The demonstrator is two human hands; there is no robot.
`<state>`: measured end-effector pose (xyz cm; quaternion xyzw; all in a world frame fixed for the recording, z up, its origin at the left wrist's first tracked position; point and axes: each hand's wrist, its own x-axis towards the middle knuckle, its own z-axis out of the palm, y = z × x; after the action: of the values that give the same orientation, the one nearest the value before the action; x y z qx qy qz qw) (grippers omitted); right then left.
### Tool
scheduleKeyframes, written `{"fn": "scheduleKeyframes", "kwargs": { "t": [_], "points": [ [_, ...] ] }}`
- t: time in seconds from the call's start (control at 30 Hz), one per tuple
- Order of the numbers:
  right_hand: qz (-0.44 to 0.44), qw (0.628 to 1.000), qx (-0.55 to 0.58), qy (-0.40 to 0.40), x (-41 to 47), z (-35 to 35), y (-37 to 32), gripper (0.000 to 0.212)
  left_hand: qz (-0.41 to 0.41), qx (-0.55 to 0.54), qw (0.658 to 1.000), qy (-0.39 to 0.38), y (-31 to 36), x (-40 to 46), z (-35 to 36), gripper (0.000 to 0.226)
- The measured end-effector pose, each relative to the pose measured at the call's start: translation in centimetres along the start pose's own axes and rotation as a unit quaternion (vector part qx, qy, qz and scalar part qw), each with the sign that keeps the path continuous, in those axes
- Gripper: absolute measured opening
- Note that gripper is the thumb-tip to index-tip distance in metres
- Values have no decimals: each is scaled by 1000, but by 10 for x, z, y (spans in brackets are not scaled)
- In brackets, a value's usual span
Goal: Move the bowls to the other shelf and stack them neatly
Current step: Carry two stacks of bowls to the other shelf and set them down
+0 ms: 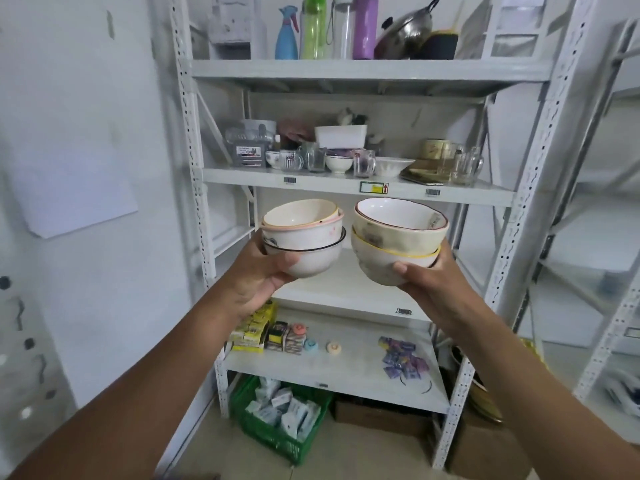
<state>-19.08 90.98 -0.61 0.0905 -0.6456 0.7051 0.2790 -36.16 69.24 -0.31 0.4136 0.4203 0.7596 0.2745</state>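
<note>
My left hand point(263, 277) grips a stack of three nested bowls point(304, 237): a black-rimmed white one at the bottom, a pink-rimmed one in it, a cream one on top. My right hand point(427, 284) holds a stack of two bowls point(398, 237): a yellow-rimmed one below, a brown-rimmed cream one above. Both stacks hang side by side in front of the bare white shelf point(346, 289) at mid height. On the shelf above stand a small white bowl point(338, 163) and a wide shallow bowl point(393, 166) among glasses.
The upper shelf point(346, 183) is crowded with glass mugs, a white tub and plates. Bottles and a pot stand on the top shelf. Small packets lie on the lower shelf point(346, 358). A green crate point(277, 420) and a cardboard box sit on the floor.
</note>
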Motion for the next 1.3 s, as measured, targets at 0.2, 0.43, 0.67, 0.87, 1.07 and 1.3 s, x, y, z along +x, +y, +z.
{"fn": "scheduleKeyframes", "kwargs": {
  "t": [0.2,0.43,0.67,0.87,1.07,1.3],
  "points": [
    [-10,1000,-8,27,33,-9,13,92,-10,-17,1000,-23,-9,42,-25,113],
    [-4,999,-27,37,66,-23,32,85,-19,-31,998,-42,-31,81,-50,113],
    [-3,998,-33,50,115,-59,64,91,-23,-12,999,-41,-55,135,-78,114],
    [-2,999,-28,42,169,-99,91,94,-18,-1,999,-33,-70,190,-106,113],
    [4,999,-27,35,224,-135,124,95,7,-11,1000,-6,-86,239,-128,95],
    [28,998,-25,44,276,-166,176,101,11,7,1000,14,-104,284,-163,83]
  ]
}}
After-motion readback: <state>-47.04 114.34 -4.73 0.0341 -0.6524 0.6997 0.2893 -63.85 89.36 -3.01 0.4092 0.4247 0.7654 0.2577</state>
